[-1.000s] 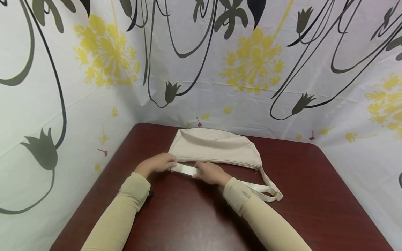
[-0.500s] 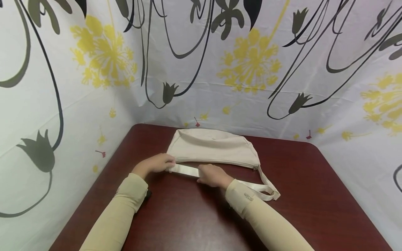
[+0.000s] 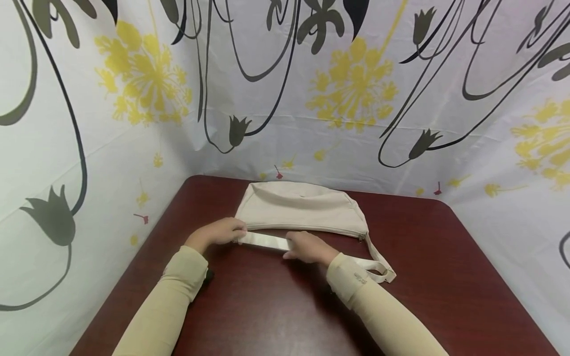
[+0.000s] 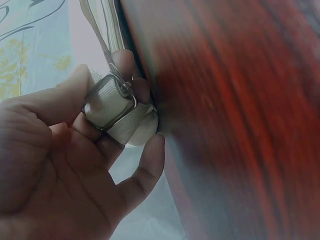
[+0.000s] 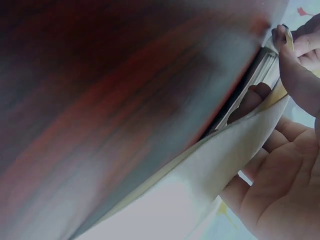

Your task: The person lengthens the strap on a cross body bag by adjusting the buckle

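Note:
A cream shoulder bag (image 3: 303, 203) lies flat toward the back of the table, its zipper edge (image 3: 307, 229) facing me. At the bag's near left corner, my left hand (image 3: 217, 232) pinches the strap by a metal slider buckle (image 4: 111, 102), seen close up in the left wrist view. Between both hands the pale strap (image 3: 267, 241) runs fairly straight. My right hand (image 3: 308, 247) holds it farther along, and the right wrist view shows the strap (image 5: 200, 165) passing between thumb and fingers. Beyond the right wrist, the strap loops back to the bag's right end.
The dark red wooden table (image 3: 249, 306) has rounded far corners. A white patterned cloth (image 3: 276, 99) with grey and yellow flowers hangs along the back and sides. A folded strap end (image 3: 386, 273) lies to the right of the right sleeve.
My right hand has slid a little to the right, leaving a longer stretch of strap visible between the hands. The left hand keeps its place at the bag's corner.

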Motion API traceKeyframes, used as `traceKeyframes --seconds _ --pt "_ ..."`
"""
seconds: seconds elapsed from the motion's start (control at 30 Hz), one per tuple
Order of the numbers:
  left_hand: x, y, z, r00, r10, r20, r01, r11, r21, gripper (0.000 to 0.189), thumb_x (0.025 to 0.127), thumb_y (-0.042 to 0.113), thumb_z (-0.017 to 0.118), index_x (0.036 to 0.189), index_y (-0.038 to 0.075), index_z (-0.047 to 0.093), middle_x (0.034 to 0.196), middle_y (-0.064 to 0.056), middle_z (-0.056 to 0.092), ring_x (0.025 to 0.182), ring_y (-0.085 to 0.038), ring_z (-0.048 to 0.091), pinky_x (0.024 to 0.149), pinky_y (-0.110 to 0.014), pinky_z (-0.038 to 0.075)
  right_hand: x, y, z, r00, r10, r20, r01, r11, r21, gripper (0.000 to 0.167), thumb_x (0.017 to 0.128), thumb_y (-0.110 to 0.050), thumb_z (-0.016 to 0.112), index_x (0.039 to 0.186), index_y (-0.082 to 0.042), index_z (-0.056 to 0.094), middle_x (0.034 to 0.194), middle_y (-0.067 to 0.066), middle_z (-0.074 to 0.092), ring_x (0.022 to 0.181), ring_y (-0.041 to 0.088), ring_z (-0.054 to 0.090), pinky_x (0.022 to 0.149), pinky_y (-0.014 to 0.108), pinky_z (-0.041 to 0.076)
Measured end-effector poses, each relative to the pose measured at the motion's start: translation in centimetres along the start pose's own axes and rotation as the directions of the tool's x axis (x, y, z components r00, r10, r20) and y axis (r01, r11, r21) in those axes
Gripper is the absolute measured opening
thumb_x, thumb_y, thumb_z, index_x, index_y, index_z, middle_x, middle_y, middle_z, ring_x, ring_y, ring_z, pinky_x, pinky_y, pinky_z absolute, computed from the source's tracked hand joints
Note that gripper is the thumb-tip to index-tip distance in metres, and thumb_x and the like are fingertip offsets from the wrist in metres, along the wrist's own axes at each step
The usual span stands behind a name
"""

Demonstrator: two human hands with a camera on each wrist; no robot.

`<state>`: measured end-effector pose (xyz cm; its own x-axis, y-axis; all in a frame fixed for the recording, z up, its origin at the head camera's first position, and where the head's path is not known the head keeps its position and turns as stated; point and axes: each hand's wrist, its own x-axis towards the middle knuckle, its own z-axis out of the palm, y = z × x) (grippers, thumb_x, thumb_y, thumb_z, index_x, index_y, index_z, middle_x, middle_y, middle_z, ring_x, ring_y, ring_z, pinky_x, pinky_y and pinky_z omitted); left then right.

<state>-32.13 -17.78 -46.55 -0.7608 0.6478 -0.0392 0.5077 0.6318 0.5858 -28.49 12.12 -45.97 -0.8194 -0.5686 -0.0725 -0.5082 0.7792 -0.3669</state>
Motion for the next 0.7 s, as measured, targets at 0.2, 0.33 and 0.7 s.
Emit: traceKeyframes --seconds 0.2,0.33,0.7 --pt "0.0 0.1 0.0 0.999 -0.031 0.009 0.031 0.999 -0.011 0.022 0.101 0.019 0.062 0.08 0.014 0.063 0.076 0.005 0.057 0.069 -0.012 0.05 0.069 -0.032 0.045 -0.8 0.9 -0.2 1.0 -0.015 -0.006 0.015 1.0 0.0 0.026 0.086 -0.014 0.081 0.102 -0.009 0.062 0.076 -0.003 0.053 0.073 0.015 0.052 0.07 0.037 0.046" --pt "0.0 0.2 -0.1 0.999 -0.043 0.014 0.043 0.999 0.0 0.017 0.091 0.02 0.076 0.083 0.014 0.062 0.078 0.005 0.054 0.072 -0.012 0.049 0.071 -0.032 0.043 -1.5 1.2 -0.5 1.0 -0.017 -0.013 0.018 1.0 0.008 0.023 0.085 -0.006 0.076 0.102 -0.007 0.061 0.077 -0.001 0.054 0.074 0.017 0.052 0.07 0.038 0.047" --pt "0.2 0.1 -0.1 0.996 -0.074 0.039 0.074 0.997 0.003 0.023 0.082 0.015 0.083 0.087 0.011 0.061 0.08 0.003 0.055 0.074 -0.013 0.047 0.072 -0.032 0.043 -2.0 1.8 -0.6 0.999 -0.038 -0.004 0.038 0.999 -0.012 0.02 0.086 -0.006 0.074 0.1 -0.007 0.061 0.076 -0.002 0.052 0.072 0.015 0.05 0.067 0.036 0.045"
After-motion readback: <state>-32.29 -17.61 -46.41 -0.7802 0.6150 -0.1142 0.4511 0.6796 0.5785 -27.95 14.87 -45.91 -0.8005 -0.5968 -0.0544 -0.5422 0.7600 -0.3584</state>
